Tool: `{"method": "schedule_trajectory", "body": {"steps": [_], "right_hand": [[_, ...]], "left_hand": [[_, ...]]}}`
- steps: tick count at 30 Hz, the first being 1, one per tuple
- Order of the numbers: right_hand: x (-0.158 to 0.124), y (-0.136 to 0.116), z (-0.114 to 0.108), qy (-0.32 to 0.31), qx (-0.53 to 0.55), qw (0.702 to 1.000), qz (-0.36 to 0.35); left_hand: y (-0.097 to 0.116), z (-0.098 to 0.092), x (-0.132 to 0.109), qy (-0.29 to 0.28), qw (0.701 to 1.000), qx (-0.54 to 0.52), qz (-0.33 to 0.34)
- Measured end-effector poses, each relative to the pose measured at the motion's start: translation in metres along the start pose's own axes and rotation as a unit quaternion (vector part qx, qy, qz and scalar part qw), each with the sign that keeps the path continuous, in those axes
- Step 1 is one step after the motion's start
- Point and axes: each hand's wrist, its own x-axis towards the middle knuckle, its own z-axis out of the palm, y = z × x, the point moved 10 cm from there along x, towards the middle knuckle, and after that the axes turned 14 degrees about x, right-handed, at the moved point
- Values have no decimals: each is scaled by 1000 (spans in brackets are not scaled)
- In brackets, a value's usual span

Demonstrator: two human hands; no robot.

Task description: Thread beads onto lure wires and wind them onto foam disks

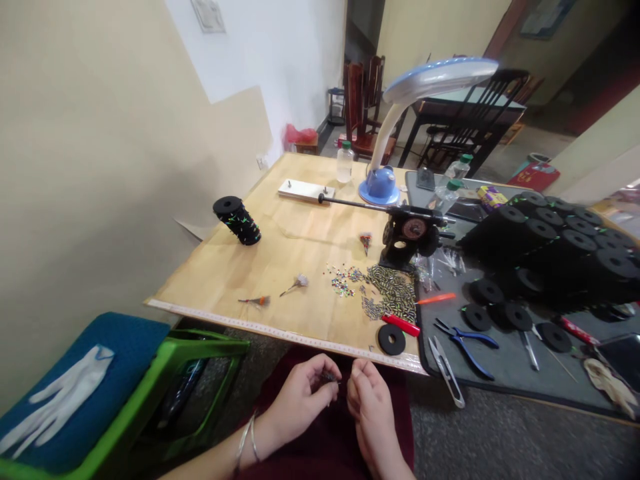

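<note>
Just in front of the table's near edge, my left hand (307, 393) is curled round a small dark item (327, 378), too small to make out its kind. My right hand (369, 397) pinches thumb to fingers close beside it, and what sits in that pinch is hidden. A black foam ring (391, 339) lies on the table edge above my right hand, with a red lighter-like object (401, 325) touching it. Behind these spread a pile of small striped metallic pieces (395, 290) and scattered coloured beads (345, 283). Feather-like tufts (255, 301) rest on the wood.
A black clamp-like vise (413, 233) stands beyond the pile, near a blue desk lamp (380, 183). Blue pliers (470, 347) and thread snips (445, 373) lie on the grey mat. Stacked black foam spools (555, 247) fill the right; another spool (237, 220) stands left.
</note>
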Motion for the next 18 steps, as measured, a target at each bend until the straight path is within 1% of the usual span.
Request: {"method": "schedule_trajectory", "body": {"steps": [2,4,8,12,18], "right_hand": [[0,0,2,-10,-9,1000,-2],[-1,1,3,-16,-16,1000,2],[0,3,1,-10,-29,999,19],[0,4,-1,-9,-27,999,21],[0,3,2,-15,-30,999,25]], "left_hand": [[-3,0,1,0,1000,24,1],[-3,-4,2,15,998,60,13],[4,-10,1,42,991,116,48],[8,-10,1,38,987,148,52],[4,-8,3,31,986,160,42]]}}
